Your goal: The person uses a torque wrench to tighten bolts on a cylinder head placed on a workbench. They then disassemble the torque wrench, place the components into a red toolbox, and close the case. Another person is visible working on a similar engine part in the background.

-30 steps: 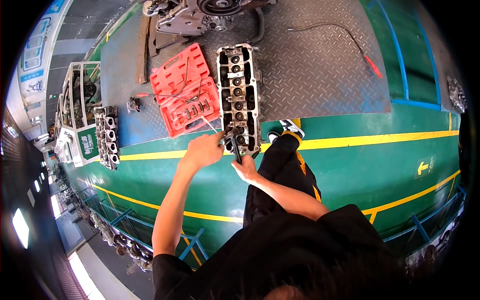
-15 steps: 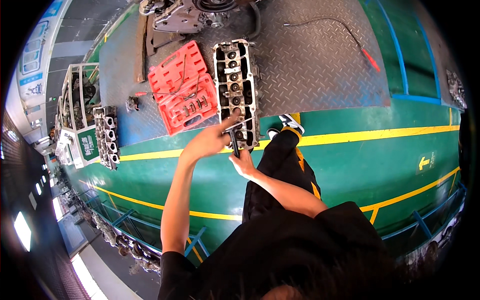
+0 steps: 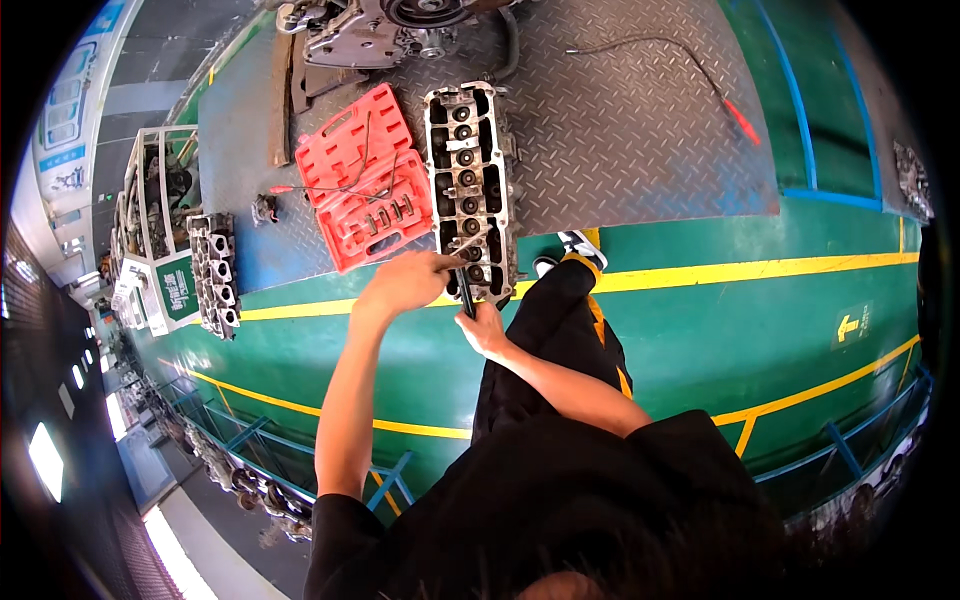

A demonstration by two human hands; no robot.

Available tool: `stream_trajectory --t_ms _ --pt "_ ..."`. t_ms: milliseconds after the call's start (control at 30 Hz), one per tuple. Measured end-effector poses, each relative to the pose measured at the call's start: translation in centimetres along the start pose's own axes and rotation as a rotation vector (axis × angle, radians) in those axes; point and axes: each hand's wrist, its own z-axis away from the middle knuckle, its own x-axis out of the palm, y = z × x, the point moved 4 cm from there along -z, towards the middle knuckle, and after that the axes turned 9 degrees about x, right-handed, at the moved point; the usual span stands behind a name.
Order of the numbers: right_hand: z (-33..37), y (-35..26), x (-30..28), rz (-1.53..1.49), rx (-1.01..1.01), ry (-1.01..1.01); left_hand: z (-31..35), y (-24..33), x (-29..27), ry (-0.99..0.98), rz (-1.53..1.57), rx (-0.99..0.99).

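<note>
Free passage over metal plate (image 3: 640,130) right of cylinder head (image 3: 468,180), red case (image 3: 385,148) blocking left

showing rough metal on the engine part (image 3: 470,190), bumpy metal on the plate (image 3: 620,140), plastic on the red case (image 3: 340,160), dull cloth on the shirt (image 3: 540,490). shining on the floor (image 3: 700,330).

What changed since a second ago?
Thin metal rod swung from pointing up-left toward the red case to up-right across the cylinder head. Left hand, farther forward half a second ago, drew back. Right hand keeps its grip on the black-handled tool; case unmoved.
</note>
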Motion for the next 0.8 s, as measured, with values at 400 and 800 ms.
stream_trajectory --t_ms 400,800 --pt "-0.1 0.2 0.2 -0.048 -0.009 0.035 1.0 -6.9 0.5 0.239 -0.078 0.006" --pt "-0.1 0.7 -0.2 -0.037 0.030 -0.039 -0.3 -4.0 -2.0 0.458 0.018 -0.060"
